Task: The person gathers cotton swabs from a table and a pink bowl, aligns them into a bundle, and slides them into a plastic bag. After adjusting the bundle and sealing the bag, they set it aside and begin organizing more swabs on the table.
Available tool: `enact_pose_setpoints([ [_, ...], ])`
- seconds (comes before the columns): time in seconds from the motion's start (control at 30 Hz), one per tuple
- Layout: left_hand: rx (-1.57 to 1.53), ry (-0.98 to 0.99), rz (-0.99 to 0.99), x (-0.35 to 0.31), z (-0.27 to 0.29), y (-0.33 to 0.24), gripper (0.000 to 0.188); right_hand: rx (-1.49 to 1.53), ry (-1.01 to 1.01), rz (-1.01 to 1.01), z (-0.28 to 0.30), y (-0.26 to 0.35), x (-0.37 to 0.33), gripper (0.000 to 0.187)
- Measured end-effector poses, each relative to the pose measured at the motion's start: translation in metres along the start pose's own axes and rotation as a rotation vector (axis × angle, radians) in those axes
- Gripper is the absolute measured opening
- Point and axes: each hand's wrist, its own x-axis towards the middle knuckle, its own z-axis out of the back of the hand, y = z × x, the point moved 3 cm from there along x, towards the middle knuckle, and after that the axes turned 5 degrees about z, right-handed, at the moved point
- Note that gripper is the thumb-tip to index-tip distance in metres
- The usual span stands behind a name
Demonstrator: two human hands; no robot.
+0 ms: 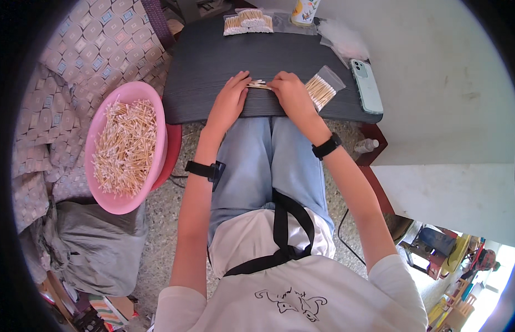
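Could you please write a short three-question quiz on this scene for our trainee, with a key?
1. True or false: the pink basin holds many cotton swabs.
2. What lies between the left hand and the right hand? A) a spoon B) a small bunch of swabs C) a comb
3. Fill in: the clear bag of swabs lies between the right hand and the ____.

Key: 1. True. 2. B. 3. Phone.

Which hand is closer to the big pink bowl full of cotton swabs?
Left. The left hand is on the black table, ahead and to the right of the pink bowl; the right hand is farther right.
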Motion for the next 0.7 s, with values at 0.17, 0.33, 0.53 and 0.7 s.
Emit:
enact_pose_setpoints([
  [0.17, -0.075, 0.049, -0.009, 0.008, 0.0, -0.007, 0.028, 0.205, -0.116, -0.042, -0.006, 0.0, 0.011, 0.02],
  [0.33, -0.091, -0.025, -0.008, 0.005, 0.0, -0.001, 0.03, 0.366, -0.288, -0.109, -0.014, 0.005, 0.013, 0.026],
  [0.53, -0.481, -0.135, 0.267, 0.016, -0.018, -0.005, 0.031, 0.455, -0.345, -0.138, -0.032, 0.013, 0.016, 0.03],
  [0.7, -0.734, -0.268, 0.385, 0.019, -0.017, 0.004, 0.033, 0.666, -0.323, -0.335, -0.028, 0.012, 0.016, 0.03],
])
